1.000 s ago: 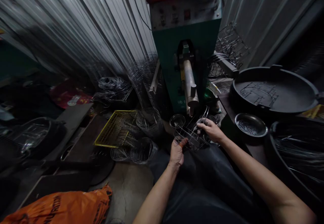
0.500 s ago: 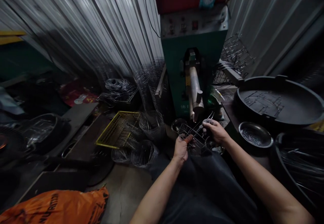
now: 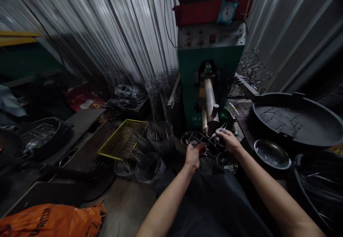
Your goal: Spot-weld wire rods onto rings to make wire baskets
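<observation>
My left hand (image 3: pixel 192 156) is closed on a small wire frame (image 3: pixel 211 147) of crossed thin rods, and an orange-brown wrap covers one of its digits. My right hand (image 3: pixel 227 139) pinches thin metal wires (image 3: pixel 222 127) that stick up past its fingertips, at the frame's right side. Just above the frame are the electrode tips of a green spot welder (image 3: pixel 186 72), below its thick metal arm (image 3: pixel 210 94). Whether frame and tip touch cannot be made out. Small bowls stand under the work, one of them a metal bowl (image 3: pixel 227 163) below my right hand.
Right: a large black pan (image 3: pixel 318 122) with wire pieces and a steel bowl (image 3: pixel 272 153) of short rods. Left: a yellow wire basket (image 3: pixel 112 140) and several wire mesh cylinders (image 3: pixel 150 167). An orange sack (image 3: pixel 53 221) lies at lower left; a blue clock (image 3: pixel 227 11) hangs on the welder.
The camera view has shifted, so the surroundings sit lower. The wire frame and both hands are closer to the welder's electrode tip. Both hands keep their hold.
</observation>
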Motion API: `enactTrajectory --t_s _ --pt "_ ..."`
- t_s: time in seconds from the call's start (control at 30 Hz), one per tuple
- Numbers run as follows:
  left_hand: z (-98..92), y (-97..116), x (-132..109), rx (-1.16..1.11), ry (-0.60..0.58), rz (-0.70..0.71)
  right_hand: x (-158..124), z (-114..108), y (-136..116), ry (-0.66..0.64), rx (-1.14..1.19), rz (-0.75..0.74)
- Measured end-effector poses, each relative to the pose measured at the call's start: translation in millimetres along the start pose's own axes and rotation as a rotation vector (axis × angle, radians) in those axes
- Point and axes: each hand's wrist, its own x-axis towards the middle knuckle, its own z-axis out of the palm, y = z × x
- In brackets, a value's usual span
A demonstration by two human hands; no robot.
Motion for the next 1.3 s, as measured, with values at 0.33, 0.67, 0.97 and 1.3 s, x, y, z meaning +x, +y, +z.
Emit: enactTrajectory --t_s 0.33,0.67,0.97,1.3 --pt "5.0 1.4 6.3 -0.027 0.005 0.016 12.6 -1.9 1.5 0.008 0.039 -0.020" --pt "11.2 5.1 9.3 -0.064 0.077 -0.030 18.9 -3.1 4.2 0.016 0.057 -0.008" --pt "9.5 3.1 9.2 -0.041 0.039 0.001 17.0 -7.8 6.4 0.012 0.081 0.026" --pt "10.0 -0.7 8.0 -0.140 0.044 0.009 9.8 -10.6 0.4 0.009 0.139 0.058"
